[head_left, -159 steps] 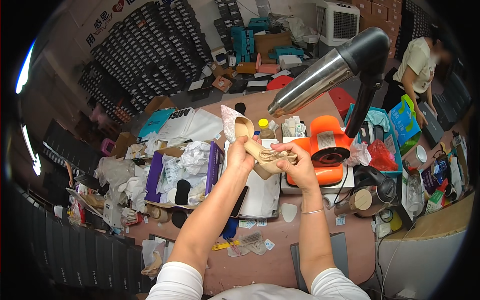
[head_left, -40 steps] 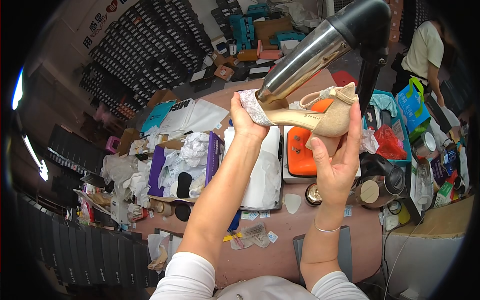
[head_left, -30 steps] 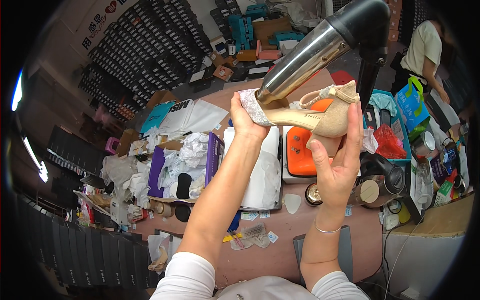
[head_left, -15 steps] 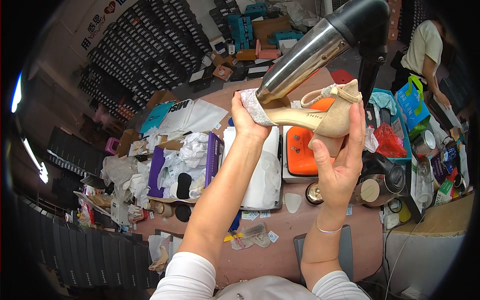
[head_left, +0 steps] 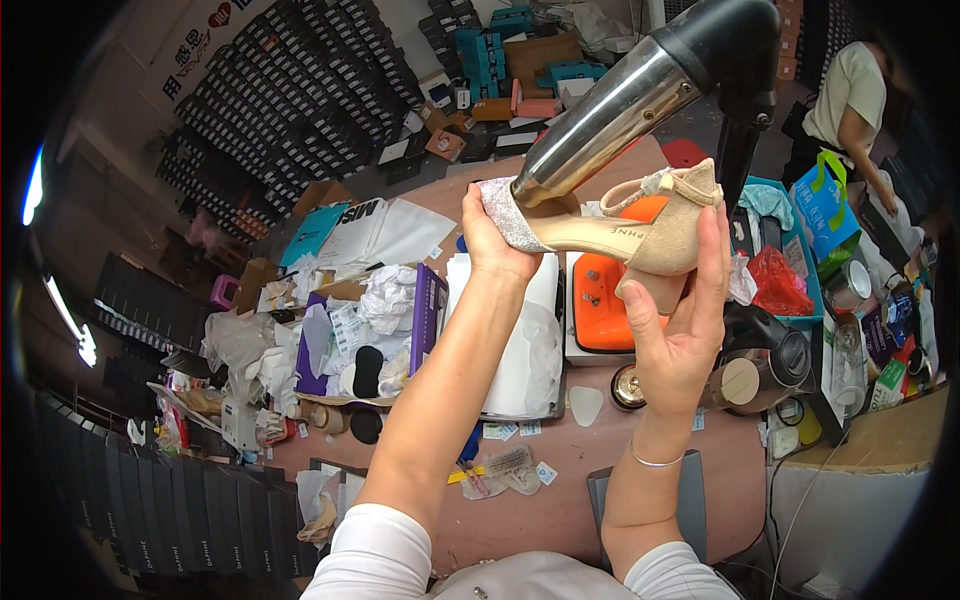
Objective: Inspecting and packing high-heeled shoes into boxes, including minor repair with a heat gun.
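Observation:
A beige heeled sandal (head_left: 671,232) with an ankle strap and a silvery glitter toe band is held up sideways above the table. My left hand (head_left: 497,236) is closed around its toe end, fingers partly hidden behind the band. At the heel end, my right hand (head_left: 685,335) holds the sandal, the thumb by the block heel and the fingers behind the heel cup. A shiny metal tube (head_left: 610,115) with a black elbow slants down from the upper right. Its tip reaches the toe opening, at or just inside the band.
Below the sandal sits an orange tray (head_left: 601,325). A purple box (head_left: 428,318) of crumpled paper stands left, beside stacked white paper (head_left: 515,360). At right are a clear-and-black jug (head_left: 770,365) and a teal bin (head_left: 800,245). Another person (head_left: 848,100) works at far right.
My hands and the sandal have stayed almost in place. The person at far right has shifted an arm.

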`<move>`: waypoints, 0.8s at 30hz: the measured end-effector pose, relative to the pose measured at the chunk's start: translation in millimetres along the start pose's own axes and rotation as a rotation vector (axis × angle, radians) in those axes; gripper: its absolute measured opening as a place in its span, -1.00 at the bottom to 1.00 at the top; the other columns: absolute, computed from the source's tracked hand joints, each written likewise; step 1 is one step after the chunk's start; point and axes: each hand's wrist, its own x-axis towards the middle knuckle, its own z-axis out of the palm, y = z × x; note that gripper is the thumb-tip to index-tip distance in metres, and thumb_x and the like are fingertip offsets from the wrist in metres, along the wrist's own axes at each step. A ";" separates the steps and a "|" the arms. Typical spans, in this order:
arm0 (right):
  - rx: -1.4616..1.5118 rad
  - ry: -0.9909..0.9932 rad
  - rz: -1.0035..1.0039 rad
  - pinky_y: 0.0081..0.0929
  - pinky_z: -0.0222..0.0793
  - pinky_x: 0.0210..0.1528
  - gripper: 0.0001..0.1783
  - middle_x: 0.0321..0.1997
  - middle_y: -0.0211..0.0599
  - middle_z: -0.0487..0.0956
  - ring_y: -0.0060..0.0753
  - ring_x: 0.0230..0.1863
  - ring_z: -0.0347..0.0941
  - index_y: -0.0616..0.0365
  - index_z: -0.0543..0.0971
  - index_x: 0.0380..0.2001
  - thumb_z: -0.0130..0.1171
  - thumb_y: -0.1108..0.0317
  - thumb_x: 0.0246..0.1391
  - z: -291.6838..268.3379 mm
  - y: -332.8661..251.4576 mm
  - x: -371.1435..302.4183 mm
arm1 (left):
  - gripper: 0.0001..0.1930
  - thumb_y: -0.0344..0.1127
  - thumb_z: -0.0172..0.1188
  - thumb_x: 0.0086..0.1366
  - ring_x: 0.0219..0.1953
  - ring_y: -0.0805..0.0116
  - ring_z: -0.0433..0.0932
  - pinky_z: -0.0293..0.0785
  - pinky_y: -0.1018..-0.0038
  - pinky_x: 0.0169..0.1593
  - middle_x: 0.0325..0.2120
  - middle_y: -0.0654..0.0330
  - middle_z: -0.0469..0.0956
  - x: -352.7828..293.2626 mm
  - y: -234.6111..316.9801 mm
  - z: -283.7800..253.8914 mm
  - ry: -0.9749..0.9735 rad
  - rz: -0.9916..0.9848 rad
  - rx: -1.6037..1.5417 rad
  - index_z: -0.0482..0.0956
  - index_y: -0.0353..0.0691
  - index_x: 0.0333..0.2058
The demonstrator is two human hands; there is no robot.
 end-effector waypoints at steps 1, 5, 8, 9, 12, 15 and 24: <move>0.010 0.001 0.002 -0.26 0.17 0.28 -0.18 0.39 0.00 0.06 -0.09 0.36 0.10 0.08 0.21 0.28 0.29 0.45 -0.09 0.4 0.1 -0.2 | -0.42 0.13 -0.34 0.37 0.10 0.03 0.36 0.18 0.03 0.22 0.02 0.01 0.43 -0.3 0.1 -0.3 0.001 -0.001 0.001 0.37 -0.24 0.02; 0.029 0.006 0.007 -0.26 0.17 0.28 -0.18 0.40 -0.01 0.06 -0.09 0.36 0.11 0.09 0.21 0.28 0.29 0.45 -0.09 -0.5 1.2 0.5 | -0.44 0.12 -0.33 0.37 0.09 0.03 0.36 0.18 0.03 0.23 0.02 0.01 0.43 -1.5 -1.5 3.1 0.011 -0.008 0.002 0.39 -0.22 0.01; 0.046 0.012 0.014 -0.26 0.17 0.29 -0.18 0.40 0.00 0.05 -0.10 0.36 0.10 0.09 0.21 0.28 0.29 0.46 -0.09 0.6 -0.6 0.5 | -0.44 0.12 -0.33 0.37 0.09 0.03 0.36 0.17 0.03 0.23 0.01 0.01 0.43 -1.7 -1.5 3.5 0.013 -0.008 0.005 0.40 -0.22 0.00; 0.044 0.011 0.013 -0.27 0.17 0.29 -0.18 0.40 -0.01 0.05 -0.10 0.36 0.10 0.09 0.21 0.28 0.29 0.46 -0.09 0.6 -0.9 0.6 | -0.44 0.12 -0.32 0.37 0.09 0.03 0.37 0.17 0.03 0.23 0.01 0.01 0.43 -1.6 -1.5 3.5 0.011 -0.009 0.006 0.40 -0.22 0.00; 0.041 0.007 0.011 -0.27 0.17 0.29 -0.18 0.40 -0.01 0.04 -0.10 0.36 0.10 0.09 0.21 0.28 0.29 0.47 -0.09 0.6 -0.8 0.4 | -0.44 0.12 -0.33 0.37 0.08 0.03 0.37 0.18 0.03 0.22 0.01 0.01 0.44 -0.5 -1.2 2.3 0.001 -0.006 -0.005 0.40 -0.22 0.00; 0.041 0.005 0.006 -0.27 0.16 0.29 -0.18 0.40 -0.01 0.04 -0.10 0.36 0.10 0.10 0.21 0.28 0.29 0.47 -0.09 0.9 0.2 0.1 | -0.43 0.13 -0.33 0.37 0.08 0.03 0.37 0.18 0.03 0.22 0.01 0.01 0.44 3.1 -1.6 -0.9 -0.004 -0.007 -0.008 0.40 -0.23 0.00; 0.012 -0.009 0.000 -0.27 0.17 0.28 -0.17 0.40 0.00 0.04 -0.09 0.36 0.10 0.09 0.21 0.28 0.29 0.47 -0.10 1.7 -0.4 0.0 | -0.40 0.13 -0.36 0.38 0.11 0.02 0.35 0.18 0.04 0.23 0.04 -0.02 0.41 1.5 -1.8 -0.8 -0.013 -0.023 -0.001 0.36 -0.27 0.04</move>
